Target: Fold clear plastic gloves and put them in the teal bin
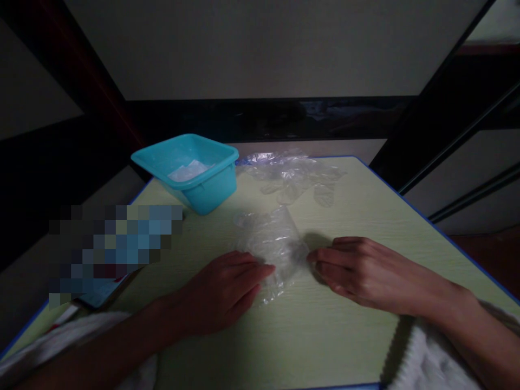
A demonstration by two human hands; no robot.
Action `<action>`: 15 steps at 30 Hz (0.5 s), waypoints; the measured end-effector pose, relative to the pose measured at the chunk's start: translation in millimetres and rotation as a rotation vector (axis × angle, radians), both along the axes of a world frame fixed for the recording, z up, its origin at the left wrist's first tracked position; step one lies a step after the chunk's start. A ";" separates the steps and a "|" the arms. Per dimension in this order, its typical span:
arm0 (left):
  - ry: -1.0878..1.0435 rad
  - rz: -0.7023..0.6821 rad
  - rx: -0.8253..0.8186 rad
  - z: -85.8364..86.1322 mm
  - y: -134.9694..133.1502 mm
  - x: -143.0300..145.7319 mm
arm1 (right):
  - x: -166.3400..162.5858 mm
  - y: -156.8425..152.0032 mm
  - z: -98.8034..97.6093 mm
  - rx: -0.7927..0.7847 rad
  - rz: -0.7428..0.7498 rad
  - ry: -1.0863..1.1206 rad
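Note:
A clear disposable plastic glove (pixel 270 238) lies crumpled, looking partly folded, on the table in front of me. My left hand (pixel 227 290) is at its near left edge, fingers drawn together, with the index finger resting on the film. From the right, my right hand (pixel 353 268) pinches the glove's right edge between thumb and fingertips. Farther back, several loose clear plastic gloves (pixel 294 176) are spread in a wrinkled pile, some finger shapes showing.
A turquoise plastic basket (pixel 211 189) stands at the back left, with whitish, see-through material (pixel 189 170) inside. A blurred-out flat object (pixel 125 249) lies along the left side. The pale table (pixel 325 346) has a blue edge, and a panelled wall (pixel 264 54) rises behind it.

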State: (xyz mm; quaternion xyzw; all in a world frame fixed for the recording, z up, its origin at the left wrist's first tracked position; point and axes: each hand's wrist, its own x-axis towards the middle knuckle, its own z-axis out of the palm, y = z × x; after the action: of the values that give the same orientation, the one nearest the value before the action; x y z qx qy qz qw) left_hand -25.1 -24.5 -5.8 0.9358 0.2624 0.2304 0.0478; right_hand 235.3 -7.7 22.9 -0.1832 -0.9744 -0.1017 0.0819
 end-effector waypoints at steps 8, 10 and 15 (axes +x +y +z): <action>-0.022 -0.017 -0.085 -3.5 3.9 -1.7 | 5.1 3.7 -4.3 -0.143 0.017 0.080; -0.032 -0.015 -0.112 -3.3 4.4 -1.6 | 5.7 5.7 -6.9 -0.163 0.025 0.086; -0.051 -0.004 -0.178 -2.2 4.4 -0.7 | 4.5 12.9 -10.0 -0.121 0.044 0.098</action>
State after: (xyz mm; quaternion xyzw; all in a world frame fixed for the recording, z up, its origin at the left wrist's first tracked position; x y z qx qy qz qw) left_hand -25.8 -20.1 -8.1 0.9222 0.2786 0.2299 0.1379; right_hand 239.8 5.2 12.9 -0.1713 -0.9773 -0.0317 0.1204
